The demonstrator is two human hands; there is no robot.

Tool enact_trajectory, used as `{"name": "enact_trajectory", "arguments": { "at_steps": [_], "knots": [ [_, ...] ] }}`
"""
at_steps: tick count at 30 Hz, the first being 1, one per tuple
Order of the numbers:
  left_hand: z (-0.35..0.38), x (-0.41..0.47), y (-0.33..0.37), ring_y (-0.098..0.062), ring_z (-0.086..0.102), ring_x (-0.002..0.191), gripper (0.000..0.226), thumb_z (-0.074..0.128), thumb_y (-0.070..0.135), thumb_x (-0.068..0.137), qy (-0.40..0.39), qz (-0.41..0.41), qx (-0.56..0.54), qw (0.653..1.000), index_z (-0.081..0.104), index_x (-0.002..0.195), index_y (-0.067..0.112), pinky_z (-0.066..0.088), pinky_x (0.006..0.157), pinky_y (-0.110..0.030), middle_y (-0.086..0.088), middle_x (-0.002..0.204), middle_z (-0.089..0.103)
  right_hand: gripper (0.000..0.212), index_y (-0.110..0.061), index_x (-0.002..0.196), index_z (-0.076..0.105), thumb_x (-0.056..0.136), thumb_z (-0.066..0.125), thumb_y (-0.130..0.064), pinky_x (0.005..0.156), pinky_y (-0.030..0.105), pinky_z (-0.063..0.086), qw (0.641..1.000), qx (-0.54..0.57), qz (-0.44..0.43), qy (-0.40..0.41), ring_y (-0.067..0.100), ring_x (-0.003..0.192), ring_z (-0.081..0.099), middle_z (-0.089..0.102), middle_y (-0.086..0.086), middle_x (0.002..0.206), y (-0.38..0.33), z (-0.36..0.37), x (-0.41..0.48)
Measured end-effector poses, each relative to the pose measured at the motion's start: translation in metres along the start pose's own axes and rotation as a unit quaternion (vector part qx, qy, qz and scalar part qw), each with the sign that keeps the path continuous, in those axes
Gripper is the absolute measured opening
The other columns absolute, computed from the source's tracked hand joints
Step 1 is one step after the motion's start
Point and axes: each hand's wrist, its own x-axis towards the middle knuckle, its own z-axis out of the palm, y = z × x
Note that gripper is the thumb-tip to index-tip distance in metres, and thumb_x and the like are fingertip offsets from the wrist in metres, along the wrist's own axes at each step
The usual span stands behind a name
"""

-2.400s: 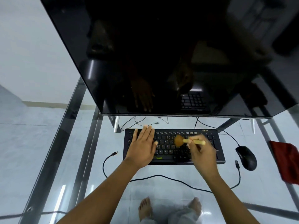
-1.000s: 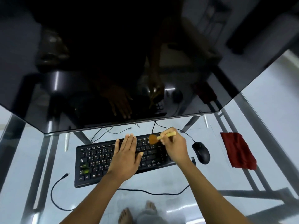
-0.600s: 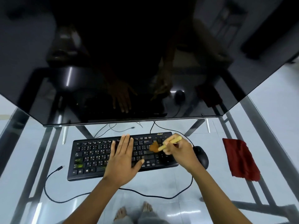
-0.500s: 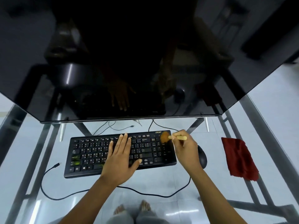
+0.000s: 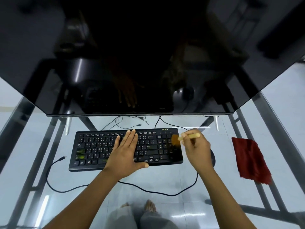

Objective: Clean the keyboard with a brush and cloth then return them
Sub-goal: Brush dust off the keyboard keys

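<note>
Across the glass surface [image 5: 165, 176], the tan wooden brush [image 5: 175, 140] pinched in the right grip [image 5: 197, 151] has reached the right end of the black keyboard [image 5: 94, 149], left grip [image 5: 125, 156] flat on keys, so brushing seems nearly done.

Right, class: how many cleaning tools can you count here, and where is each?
2. The brush is held in the right hand, bristles at the keyboard's right end. The red cloth lies on the glass table, right of the mouse. No others show.
</note>
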Motion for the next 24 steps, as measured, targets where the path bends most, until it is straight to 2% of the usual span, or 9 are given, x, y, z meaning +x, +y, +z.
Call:
{"name": "enact_trajectory", "arguments": {
  "at_steps": [3, 6, 8, 10, 13, 17, 20, 22, 24],
  "knots": [
    [-0.002, 0.0, 0.0, -0.012, -0.021, 0.144, 0.121, 0.04, 0.086, 0.065, 0.003, 0.004, -0.004, 1.0, -0.001, 0.153, 0.014, -0.011, 0.118, -0.042, 0.003, 0.16, -0.012, 0.016, -0.013, 0.082, 0.06, 0.094, 0.06, -0.023, 0.063, 0.019, 0.051, 0.996, 0.018, 0.047, -0.074, 0.011, 0.063, 0.067, 0.072, 0.0, 0.069, 0.002, 0.0, -0.009],
    [-0.001, 0.0, -0.001, -0.011, -0.02, 0.144, 0.121, 0.038, 0.087, 0.065, 0.002, 0.006, 0.001, 1.0, 0.0, 0.153, 0.015, -0.01, 0.119, -0.042, 0.004, 0.16, -0.012, 0.014, -0.019, 0.081, 0.06, 0.095, 0.059, -0.023, 0.063, 0.017, 0.047, 0.999, -0.031, 0.022, 0.024, 0.008, 0.07, 0.066, 0.07, -0.004, 0.076, 0.008, -0.005, -0.012],
    [0.0, 0.0, -0.003, -0.011, -0.02, 0.144, 0.121, 0.033, 0.089, 0.064, 0.003, 0.012, 0.006, 1.0, -0.001, 0.153, 0.015, -0.01, 0.119, -0.041, 0.004, 0.16, -0.013, 0.016, -0.012, 0.084, 0.063, 0.095, 0.059, -0.023, 0.061, 0.011, 0.047, 0.997, 0.033, 0.056, -0.031, 0.007, 0.064, 0.067, 0.073, -0.001, 0.072, 0.007, -0.007, -0.012],
    [0.0, -0.002, -0.004, -0.011, -0.022, 0.144, 0.121, 0.029, 0.089, 0.063, -0.004, 0.016, 0.013, 1.0, -0.004, 0.153, 0.015, -0.011, 0.118, -0.04, 0.004, 0.16, -0.015, 0.016, -0.01, 0.085, 0.063, 0.094, 0.06, -0.023, 0.06, 0.012, 0.048, 0.995, 0.017, 0.058, -0.08, 0.006, 0.062, 0.067, 0.073, -0.002, 0.071, 0.007, -0.006, -0.019],
    [0.0, -0.002, -0.003, -0.01, -0.024, 0.143, 0.121, 0.031, 0.089, 0.064, -0.01, 0.009, 0.025, 1.0, -0.007, 0.153, 0.016, -0.011, 0.119, -0.04, 0.005, 0.159, -0.018, 0.013, -0.021, 0.084, 0.06, 0.094, 0.057, -0.028, 0.063, 0.025, 0.051, 0.998, -0.042, 0.018, 0.039, 0.008, 0.069, 0.066, 0.069, -0.009, 0.075, 0.017, -0.011, -0.021],
    [0.002, -0.001, -0.004, -0.011, -0.021, 0.144, 0.127, 0.025, 0.096, 0.058, 0.0, 0.011, 0.021, 1.0, -0.006, 0.152, 0.017, -0.01, 0.119, -0.04, 0.005, 0.159, -0.016, 0.018, -0.014, 0.08, 0.061, 0.095, 0.059, -0.022, 0.059, 0.015, 0.048, 0.997, -0.023, 0.047, -0.063, 0.004, 0.062, 0.065, 0.07, -0.009, 0.063, 0.012, -0.011, -0.022],
    [0.006, -0.001, -0.006, -0.009, -0.018, 0.145, 0.13, 0.01, 0.099, 0.053, 0.008, 0.016, 0.005, 1.0, -0.002, 0.153, 0.016, -0.008, 0.119, -0.041, 0.006, 0.159, -0.012, 0.016, -0.026, 0.079, 0.058, 0.095, 0.059, -0.024, 0.063, 0.022, 0.053, 0.999, -0.029, 0.021, 0.04, 0.003, 0.07, 0.065, 0.066, -0.011, 0.071, 0.017, -0.018, -0.016],
    [0.006, 0.0, -0.006, -0.009, -0.016, 0.145, 0.131, 0.009, 0.1, 0.053, 0.015, 0.019, -0.005, 1.0, 0.001, 0.153, 0.016, -0.006, 0.12, -0.042, 0.006, 0.16, -0.009, 0.015, -0.019, 0.083, 0.061, 0.096, 0.058, -0.027, 0.063, 0.028, 0.056, 0.997, 0.025, 0.069, 0.0, 0.004, 0.065, 0.067, 0.069, -0.007, 0.065, 0.015, -0.019, -0.01],
    [0.005, -0.001, -0.007, -0.009, -0.019, 0.145, 0.131, 0.007, 0.1, 0.052, 0.01, 0.021, 0.004, 1.0, -0.003, 0.152, 0.017, -0.008, 0.119, -0.04, 0.007, 0.158, -0.013, 0.017, -0.01, 0.085, 0.062, 0.096, 0.059, -0.023, 0.059, 0.01, 0.049, 0.994, 0.023, 0.084, -0.063, -0.002, 0.061, 0.065, 0.069, -0.006, 0.064, 0.008, -0.014, -0.012]
  ]
}}
